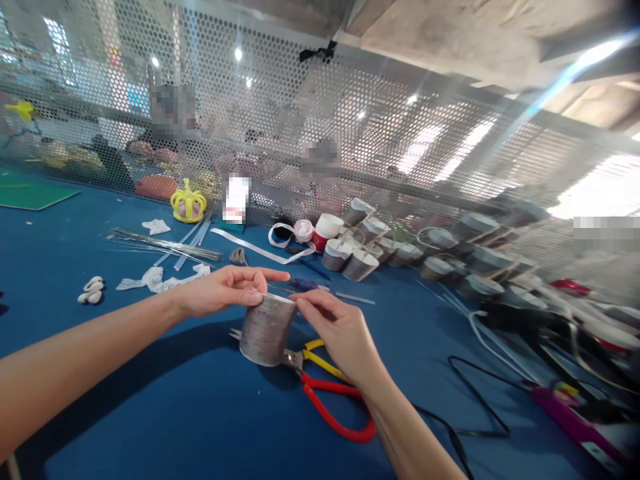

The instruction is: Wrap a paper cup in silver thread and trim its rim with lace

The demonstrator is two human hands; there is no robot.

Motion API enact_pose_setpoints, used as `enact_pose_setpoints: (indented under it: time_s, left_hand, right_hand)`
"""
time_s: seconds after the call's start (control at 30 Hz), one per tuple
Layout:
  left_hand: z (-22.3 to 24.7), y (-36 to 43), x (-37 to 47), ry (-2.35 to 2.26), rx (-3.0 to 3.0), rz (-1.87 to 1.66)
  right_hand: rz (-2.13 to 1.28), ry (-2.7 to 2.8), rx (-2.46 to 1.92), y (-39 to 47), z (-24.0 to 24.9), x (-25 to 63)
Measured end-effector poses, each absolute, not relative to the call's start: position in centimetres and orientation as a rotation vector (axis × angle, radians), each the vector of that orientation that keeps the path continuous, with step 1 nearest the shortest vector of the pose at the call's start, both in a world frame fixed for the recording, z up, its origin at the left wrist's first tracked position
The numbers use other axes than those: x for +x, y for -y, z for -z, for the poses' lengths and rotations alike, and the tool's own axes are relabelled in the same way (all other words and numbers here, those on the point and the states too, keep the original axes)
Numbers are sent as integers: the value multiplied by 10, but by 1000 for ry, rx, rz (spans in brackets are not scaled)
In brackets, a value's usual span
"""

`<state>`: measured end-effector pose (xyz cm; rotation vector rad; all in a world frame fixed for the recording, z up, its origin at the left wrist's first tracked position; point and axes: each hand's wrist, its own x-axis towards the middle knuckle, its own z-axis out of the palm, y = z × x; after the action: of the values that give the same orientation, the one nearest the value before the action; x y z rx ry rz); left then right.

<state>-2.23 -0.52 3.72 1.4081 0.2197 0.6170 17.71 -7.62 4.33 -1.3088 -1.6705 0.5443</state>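
Note:
A grey cylindrical cup point(267, 333), its side apparently wrapped in cord or thread, is between my hands above the blue table. My left hand point(233, 290) grips its rim from the left, the thumb on the near side and the index finger stretched out beyond it. At the opposite side of the rim, the thumb and fingers of my right hand point(340, 327) are pinched together; whether something thin is also in that pinch is unclear. Scissors with one red and one yellow handle point(327, 383) lie beneath, partly covered by the cup and my right wrist.
Similar grey cups point(360, 263) are grouped behind to the right. Thin wires point(160, 243), white ribbon point(257, 248) and a yellow crown-shaped piece point(189, 203) lie at the back left. A black cable point(480, 380) and a purple device point(570, 413) are at right. Perforated metal mesh point(280, 100) stands behind.

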Motion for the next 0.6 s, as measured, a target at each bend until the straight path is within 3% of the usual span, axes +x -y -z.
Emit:
enact_pose_setpoints:
  time_s: [0.6]
  left_hand:
    - [-23,-1,-20,-234,1375,-714]
  right_hand:
    - [-845,1719,-1279,72,-44,180]
